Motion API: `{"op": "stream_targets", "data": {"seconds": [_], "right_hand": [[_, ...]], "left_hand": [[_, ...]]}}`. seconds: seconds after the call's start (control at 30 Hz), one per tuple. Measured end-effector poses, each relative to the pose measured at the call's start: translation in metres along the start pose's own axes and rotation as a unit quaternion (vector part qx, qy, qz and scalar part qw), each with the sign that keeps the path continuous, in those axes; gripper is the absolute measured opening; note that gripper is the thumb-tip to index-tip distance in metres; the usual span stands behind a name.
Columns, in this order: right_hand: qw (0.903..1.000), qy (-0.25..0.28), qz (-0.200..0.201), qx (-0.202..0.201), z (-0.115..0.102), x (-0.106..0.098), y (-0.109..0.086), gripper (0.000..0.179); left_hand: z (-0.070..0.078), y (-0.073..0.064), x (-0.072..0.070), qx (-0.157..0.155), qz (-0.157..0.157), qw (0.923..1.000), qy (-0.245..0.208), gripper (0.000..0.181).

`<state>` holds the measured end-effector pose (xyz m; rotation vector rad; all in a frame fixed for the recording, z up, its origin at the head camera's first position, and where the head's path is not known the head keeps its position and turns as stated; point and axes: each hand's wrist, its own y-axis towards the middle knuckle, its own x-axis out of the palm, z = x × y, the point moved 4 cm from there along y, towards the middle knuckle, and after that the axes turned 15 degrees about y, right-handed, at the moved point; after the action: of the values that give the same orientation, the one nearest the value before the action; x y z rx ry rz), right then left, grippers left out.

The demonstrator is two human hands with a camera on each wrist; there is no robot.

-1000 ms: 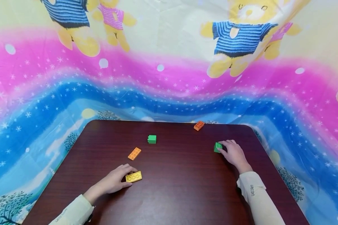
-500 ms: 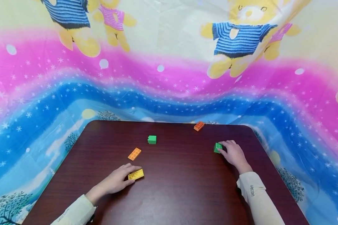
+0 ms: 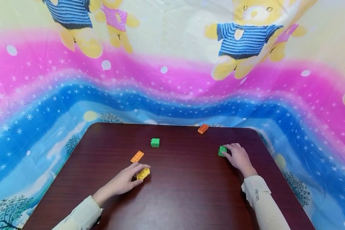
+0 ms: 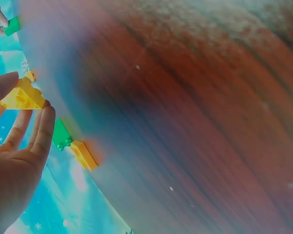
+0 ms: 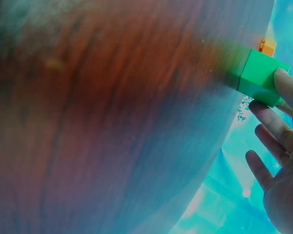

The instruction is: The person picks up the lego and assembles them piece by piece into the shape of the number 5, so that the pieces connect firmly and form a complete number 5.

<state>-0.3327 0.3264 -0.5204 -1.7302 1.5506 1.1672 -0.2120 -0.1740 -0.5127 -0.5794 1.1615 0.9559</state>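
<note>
My left hand (image 3: 123, 180) pinches a yellow toy building brick (image 3: 143, 174) between thumb and fingers, over the left-middle of the table. In the left wrist view the yellow brick (image 4: 24, 96) is tilted, its underside partly showing. On the right, my right hand (image 3: 240, 158) holds a green toy building brick (image 3: 222, 151) by its side. The right wrist view has the thumb on one face of that green brick (image 5: 261, 75), the index finger at its lower edge and the other fingers spread apart. An orange flat brick (image 3: 137, 157) lies just beyond the left hand.
Another green brick (image 3: 155, 142), on its side, lies toward the back left of the dark wooden table (image 3: 184, 191). Near the back edge is a darker orange brick (image 3: 203, 129). A printed cloth curtain (image 3: 166, 86) hangs right behind the table.
My left hand has moved forward and to the right with the yellow brick, turning and tilting it. The right hand and the green brick in it have stayed in place.
</note>
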Motion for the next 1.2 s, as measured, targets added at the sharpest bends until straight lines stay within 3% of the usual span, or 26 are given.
{"op": "stream_targets", "data": {"seconds": [0.2,0.37,0.63,0.83,1.2], "right_hand": [[1.0000,0.005,-0.001,0.005,-0.001,0.000,0.000,0.044],[0.9999,0.007,-0.006,0.007,0.001,-0.001,0.000,0.044],[0.9999,0.014,-0.002,0.003,-0.001,-0.001,-0.001,0.044],[0.9998,0.018,0.006,-0.003,-0.001,0.000,-0.001,0.042],[0.9997,0.022,0.007,-0.003,0.001,0.000,-0.001,0.042]], "left_hand": [[0.005,0.006,-0.001,0.006,0.031,0.9988,-0.038,0.049],[0.008,0.010,-0.002,-0.008,0.043,0.9961,-0.077,0.039],[0.014,0.014,-0.001,-0.002,0.093,0.9912,-0.095,0.030],[0.016,0.017,0.001,-0.011,0.092,0.9884,-0.120,0.022],[0.016,0.023,0.007,-0.015,0.083,0.9845,-0.154,0.038]]}}
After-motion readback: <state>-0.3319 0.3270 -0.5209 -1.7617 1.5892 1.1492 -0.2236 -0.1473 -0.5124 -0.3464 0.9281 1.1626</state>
